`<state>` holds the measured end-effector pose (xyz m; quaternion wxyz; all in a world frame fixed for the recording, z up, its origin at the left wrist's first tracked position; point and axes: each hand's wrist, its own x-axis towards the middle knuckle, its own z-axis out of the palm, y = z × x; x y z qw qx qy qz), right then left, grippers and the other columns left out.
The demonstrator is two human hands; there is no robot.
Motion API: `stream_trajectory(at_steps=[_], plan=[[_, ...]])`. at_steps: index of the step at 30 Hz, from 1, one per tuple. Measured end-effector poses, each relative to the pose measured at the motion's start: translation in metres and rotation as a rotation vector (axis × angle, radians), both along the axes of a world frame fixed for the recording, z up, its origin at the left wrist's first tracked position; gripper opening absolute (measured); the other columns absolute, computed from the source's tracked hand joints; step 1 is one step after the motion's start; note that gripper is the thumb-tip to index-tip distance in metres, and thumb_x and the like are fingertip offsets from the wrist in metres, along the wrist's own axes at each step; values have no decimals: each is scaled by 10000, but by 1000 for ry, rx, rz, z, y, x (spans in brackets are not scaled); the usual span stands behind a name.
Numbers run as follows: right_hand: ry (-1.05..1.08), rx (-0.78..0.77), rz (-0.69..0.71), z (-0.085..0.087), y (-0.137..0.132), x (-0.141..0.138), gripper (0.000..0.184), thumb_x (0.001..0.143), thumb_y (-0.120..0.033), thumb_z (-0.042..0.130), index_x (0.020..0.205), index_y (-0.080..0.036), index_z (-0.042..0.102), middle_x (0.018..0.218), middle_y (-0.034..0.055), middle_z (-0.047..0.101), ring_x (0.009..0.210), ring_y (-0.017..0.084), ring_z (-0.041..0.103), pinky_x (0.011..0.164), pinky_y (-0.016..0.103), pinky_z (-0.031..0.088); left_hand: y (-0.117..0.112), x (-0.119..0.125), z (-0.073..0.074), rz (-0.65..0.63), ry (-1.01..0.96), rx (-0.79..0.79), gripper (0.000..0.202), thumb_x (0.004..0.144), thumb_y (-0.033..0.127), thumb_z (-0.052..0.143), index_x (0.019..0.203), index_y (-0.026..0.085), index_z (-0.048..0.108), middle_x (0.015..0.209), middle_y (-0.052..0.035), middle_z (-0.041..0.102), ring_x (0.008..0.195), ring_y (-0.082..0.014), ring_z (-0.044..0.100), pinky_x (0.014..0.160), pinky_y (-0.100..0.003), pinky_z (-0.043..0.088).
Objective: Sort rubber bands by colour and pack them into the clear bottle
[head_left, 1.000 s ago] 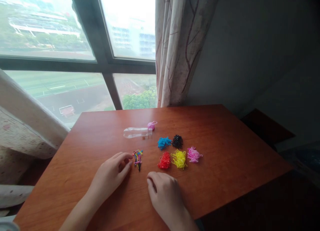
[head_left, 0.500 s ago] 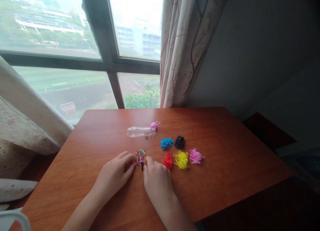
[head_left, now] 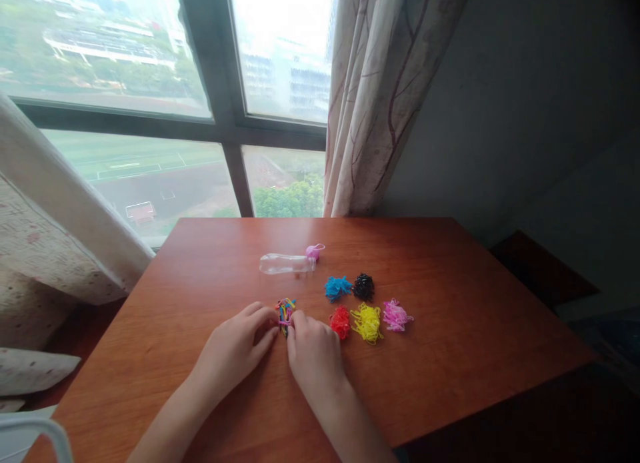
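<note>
Between my two hands lies a small mixed pile of coloured rubber bands (head_left: 285,309), with pink, yellow, blue, orange and dark strands. My left hand (head_left: 237,339) rests at its left edge, thumb and forefinger curled close together; what they hold, if anything, is too small to see. From the right, my right hand (head_left: 316,348) reaches in with its fingers closed in a pinch at the rubber bands, and the fingertips are partly hidden. Just beyond that hand sits a red heap of rubber bands (head_left: 340,322), beside a yellow heap (head_left: 367,323).
Further right is a pink heap (head_left: 397,315); behind are a blue heap (head_left: 338,288) and a black heap (head_left: 363,286). A clear plastic bottle (head_left: 286,263) lies on its side, a pink cap (head_left: 313,252) by its mouth. The wooden table (head_left: 450,376) stands before a window and curtains (head_left: 370,116).
My right fingers have moved slightly further over the mixed pile, covering its near end where dark bands showed before. The whole view has shifted a little; the sorted heaps stay put.
</note>
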<state>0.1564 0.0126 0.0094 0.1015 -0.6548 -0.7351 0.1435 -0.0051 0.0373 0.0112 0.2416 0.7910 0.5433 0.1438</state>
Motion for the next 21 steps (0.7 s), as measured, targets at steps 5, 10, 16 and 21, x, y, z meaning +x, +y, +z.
stream_trajectory(at_steps=[5, 10, 16, 21], plan=[[43, -5, -9, 2, -3, 3, 108, 955, -184, 507, 938, -224, 606, 859, 35, 723, 790, 218, 697, 611, 261, 409, -1, 1, -2, 27, 9, 21, 196, 920, 313, 448, 985, 259, 625, 1011, -16, 661, 883, -191, 651, 736, -281, 460], [86, 34, -15, 8, -9, 7, 106, 946, -161, 525, 920, -221, 609, 840, 28, 718, 767, 190, 683, 605, 238, 387, -3, -1, -5, 48, 18, 56, 235, 914, 297, 453, 1095, 268, 599, 1023, -20, 676, 868, -189, 668, 714, -273, 465], [125, 94, -38, 13, -18, 18, 110, 924, -142, 543, 880, -217, 612, 794, 12, 706, 719, 182, 667, 586, 247, 346, -3, -1, -7, 29, 5, 73, 238, 936, 303, 427, 1096, 290, 603, 1066, -10, 677, 896, -182, 680, 727, -256, 472], [186, 137, -68, 13, -27, 28, 141, 914, -113, 533, 866, -217, 615, 781, 3, 703, 713, 173, 663, 599, 247, 334, -1, 1, -7, 36, 50, 59, 266, 941, 290, 401, 1114, 283, 602, 1100, -15, 673, 928, -194, 683, 750, -266, 483]])
